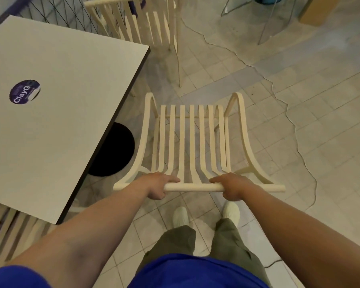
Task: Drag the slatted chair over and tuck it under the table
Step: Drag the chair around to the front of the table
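A cream slatted chair point(192, 140) stands on the tiled floor right in front of me, its seat pointing away. My left hand point(159, 185) and my right hand point(230, 187) both grip the top rail of its backrest, about a hand's width in from each end. The white square table point(71, 96) with a dark edge lies to the left. The chair's left side is close to the table's right edge, and the seat is beside the table, not under it.
A black round table base point(112, 150) shows below the tabletop. A second slatted chair point(146, 23) stands at the far side, and another point(10, 231) is partly under the table's near edge. Wet streaks cross the floor point(299, 125) on the right. Metal chair legs point(266, 23) at the back right.
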Tool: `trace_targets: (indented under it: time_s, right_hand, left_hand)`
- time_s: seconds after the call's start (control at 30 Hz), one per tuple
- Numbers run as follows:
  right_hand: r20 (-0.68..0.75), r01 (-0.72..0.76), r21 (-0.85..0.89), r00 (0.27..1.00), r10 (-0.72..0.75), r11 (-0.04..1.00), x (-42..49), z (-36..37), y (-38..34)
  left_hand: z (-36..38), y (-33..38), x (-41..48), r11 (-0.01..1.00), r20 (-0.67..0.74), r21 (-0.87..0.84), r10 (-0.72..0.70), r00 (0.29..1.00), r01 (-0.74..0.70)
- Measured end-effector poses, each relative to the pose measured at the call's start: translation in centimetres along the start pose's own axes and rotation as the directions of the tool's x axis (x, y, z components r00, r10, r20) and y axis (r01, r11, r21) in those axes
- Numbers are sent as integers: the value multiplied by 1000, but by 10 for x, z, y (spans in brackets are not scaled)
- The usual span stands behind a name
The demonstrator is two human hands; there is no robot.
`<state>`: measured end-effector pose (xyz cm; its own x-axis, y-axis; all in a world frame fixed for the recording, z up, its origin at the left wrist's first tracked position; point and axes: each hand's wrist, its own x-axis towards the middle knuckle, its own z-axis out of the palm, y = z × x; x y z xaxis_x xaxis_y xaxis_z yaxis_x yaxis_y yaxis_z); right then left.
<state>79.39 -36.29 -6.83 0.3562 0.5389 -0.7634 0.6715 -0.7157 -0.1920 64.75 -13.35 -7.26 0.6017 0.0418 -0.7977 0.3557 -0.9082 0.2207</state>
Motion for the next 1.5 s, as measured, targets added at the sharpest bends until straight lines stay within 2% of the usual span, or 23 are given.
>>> trace_targets:
  time_s: [0.23, 0.7, 1.17, 1.5]
  right_hand:
    - [50, 45, -75, 998, -41, 996, 4, -3, 1]
    - [89, 103, -106, 992, -94, 989, 1, -4, 12]
    - [82, 124, -118, 990, -114, 985, -5, -7, 67]
    - [112, 120, -192, 989, -99, 974, -2, -24, 114]
  left_hand:
    - [2, 5, 0, 999, -9, -12, -40, 999, 40]
    - [-1, 15, -5, 997, 24, -71, -42, 999, 44]
    - [17, 66, 7, 991, -12, -124, -48, 999, 46]
    - [16, 110, 24, 980, -13, -186, -75, 997, 71]
